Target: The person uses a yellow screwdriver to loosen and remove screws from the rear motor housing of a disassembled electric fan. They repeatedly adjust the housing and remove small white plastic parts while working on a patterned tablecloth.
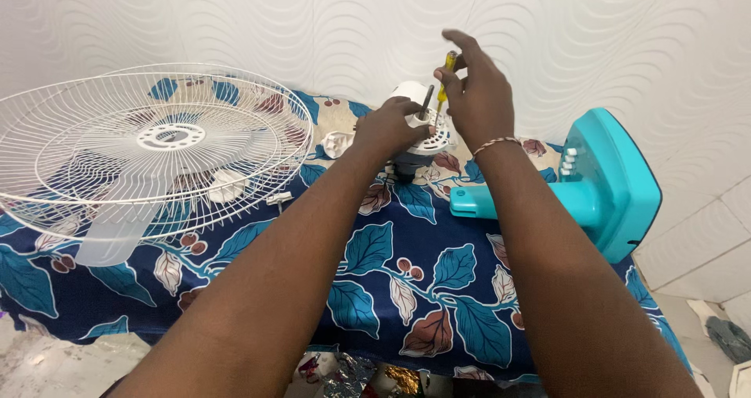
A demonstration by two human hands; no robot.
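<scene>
At the bottom edge of the frame, some crumpled shiny wrapping [352, 374] lies on the floor below the table's near side. Above it spreads the tablecloth [375, 288], dark blue with large teal leaves and brown berries, and both forearms cross it from the lower corners toward the upper middle.

At the left of the frame the white wire fan guards [149, 144] lie stacked flat on the cloth, with a translucent fan blade [109, 237] showing under the near rim. At the right, the teal fan base [606, 183] lies on its side, its stem pointing left toward the hands (a row of white buttons shows on its upper face).

Farther back, at the upper middle, the white fan motor [418, 136] stands on the cloth close to the wall. The left hand [391, 128] is clamped over the motor's left side, fingers curled around the housing. The right hand [477, 93], a beaded band at its wrist, pinches the yellow-handled screwdriver [444, 81] between thumb and fingertips, the tool nearly upright with its tip down on the motor's top, just beside a dark shaft that sticks up from it.

Behind everything rises a white wall [352, 22] with a wavy raised pattern.
</scene>
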